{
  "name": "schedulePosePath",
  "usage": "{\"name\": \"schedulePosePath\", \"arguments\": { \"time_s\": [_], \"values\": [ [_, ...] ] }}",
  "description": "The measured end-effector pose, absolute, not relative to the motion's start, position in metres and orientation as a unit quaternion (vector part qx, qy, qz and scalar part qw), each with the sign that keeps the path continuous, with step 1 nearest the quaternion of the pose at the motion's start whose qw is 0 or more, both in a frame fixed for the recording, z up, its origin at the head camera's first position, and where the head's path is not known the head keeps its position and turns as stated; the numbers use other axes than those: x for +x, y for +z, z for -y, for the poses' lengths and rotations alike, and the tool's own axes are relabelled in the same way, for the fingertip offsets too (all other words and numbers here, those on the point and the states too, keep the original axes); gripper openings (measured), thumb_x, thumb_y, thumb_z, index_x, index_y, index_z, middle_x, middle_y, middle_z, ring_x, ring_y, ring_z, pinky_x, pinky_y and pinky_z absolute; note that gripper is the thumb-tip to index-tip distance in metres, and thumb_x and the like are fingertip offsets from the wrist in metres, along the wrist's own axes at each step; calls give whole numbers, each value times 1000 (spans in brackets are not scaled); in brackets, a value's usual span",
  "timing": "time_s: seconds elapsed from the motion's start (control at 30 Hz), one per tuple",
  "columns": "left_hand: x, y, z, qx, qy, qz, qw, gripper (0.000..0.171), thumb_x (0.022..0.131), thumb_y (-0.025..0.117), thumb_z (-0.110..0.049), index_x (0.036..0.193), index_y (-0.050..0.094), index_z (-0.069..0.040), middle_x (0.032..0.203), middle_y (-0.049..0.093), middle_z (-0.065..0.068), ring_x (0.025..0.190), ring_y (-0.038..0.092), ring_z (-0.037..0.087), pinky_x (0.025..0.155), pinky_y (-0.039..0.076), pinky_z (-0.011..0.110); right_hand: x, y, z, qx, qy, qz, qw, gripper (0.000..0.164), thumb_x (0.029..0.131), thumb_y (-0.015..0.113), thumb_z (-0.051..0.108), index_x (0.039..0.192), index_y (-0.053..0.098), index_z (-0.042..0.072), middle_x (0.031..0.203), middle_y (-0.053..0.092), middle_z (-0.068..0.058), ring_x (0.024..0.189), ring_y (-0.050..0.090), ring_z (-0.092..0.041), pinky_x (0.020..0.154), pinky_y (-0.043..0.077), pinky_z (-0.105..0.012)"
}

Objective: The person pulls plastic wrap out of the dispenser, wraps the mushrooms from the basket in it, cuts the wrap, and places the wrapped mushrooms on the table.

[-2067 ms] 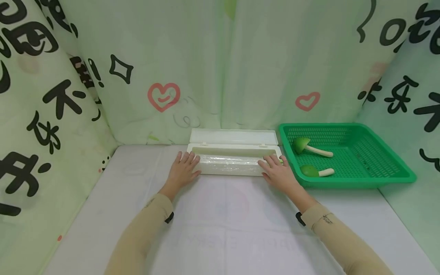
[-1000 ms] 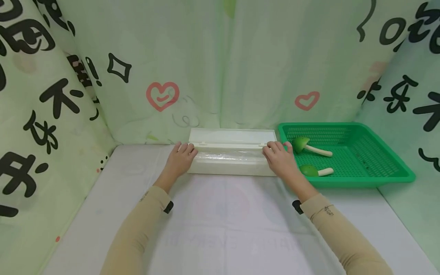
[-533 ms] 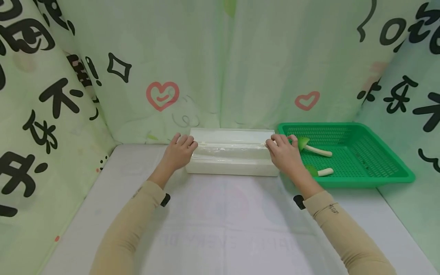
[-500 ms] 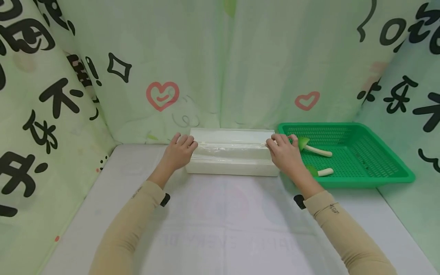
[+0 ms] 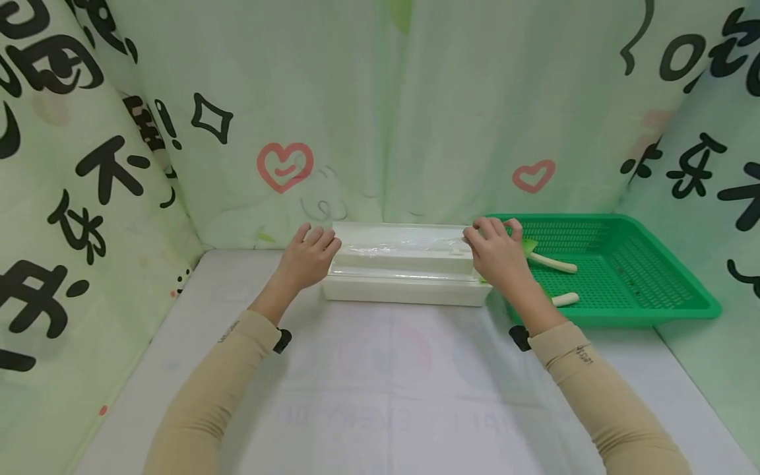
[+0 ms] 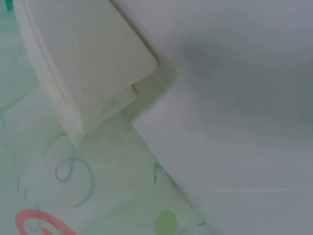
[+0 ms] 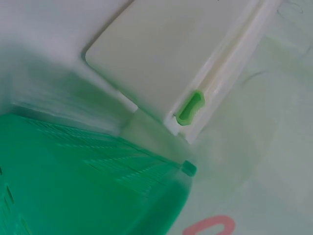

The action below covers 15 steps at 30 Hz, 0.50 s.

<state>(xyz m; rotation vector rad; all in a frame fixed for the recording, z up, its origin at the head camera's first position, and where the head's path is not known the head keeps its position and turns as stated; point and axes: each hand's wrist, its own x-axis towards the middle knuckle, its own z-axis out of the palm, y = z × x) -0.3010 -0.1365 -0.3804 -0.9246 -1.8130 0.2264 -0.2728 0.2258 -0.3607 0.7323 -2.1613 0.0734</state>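
Note:
A long white cling film dispenser box [image 5: 404, 290] sits at the back of the table, its lid [image 5: 410, 231] tipped back open. A clear strip of cling film [image 5: 392, 247] stretches between my hands above the box. My left hand [image 5: 304, 260] pinches the film's left end, and my right hand [image 5: 501, 256] pinches its right end. In the right wrist view, a green slide cutter [image 7: 190, 108] shows at the end of the box. The left wrist view has the box's other end [image 6: 93, 54]. Neither wrist view shows fingers.
Right of the box stands a green plastic basket [image 5: 611, 319], close beside my right hand. Inside lie a mushroom-shaped thing [image 5: 555, 263] and a second one [image 5: 566, 299], partly hidden by that hand. A printed curtain [image 5: 415, 132] hangs directly behind the box.
My hands were spread on the front of the box. They then took the film's edge and moved up and back, drawing the clear strip out of the box.

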Motion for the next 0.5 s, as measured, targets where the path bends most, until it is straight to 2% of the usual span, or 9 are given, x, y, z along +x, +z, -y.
{"name": "schedulePosePath", "arguments": {
  "time_s": [0.17,0.5],
  "values": [
    [-301,-375,135,-385,89,752,527,24,94,26,-8,82,47,-5,86,49,8,74,46,25,73,37,39,-272,-357,-227,289,29,862,415,18,97,42,21,91,52,6,96,51,-14,90,46,-33,82,23,-53],
    [-301,-368,132,-379,85,744,544,20,91,30,-6,80,46,-5,84,49,9,73,47,25,73,37,39,-275,-350,-228,284,29,854,436,21,98,39,22,90,52,6,98,52,-14,90,47,-33,83,24,-53]
  ]
}}
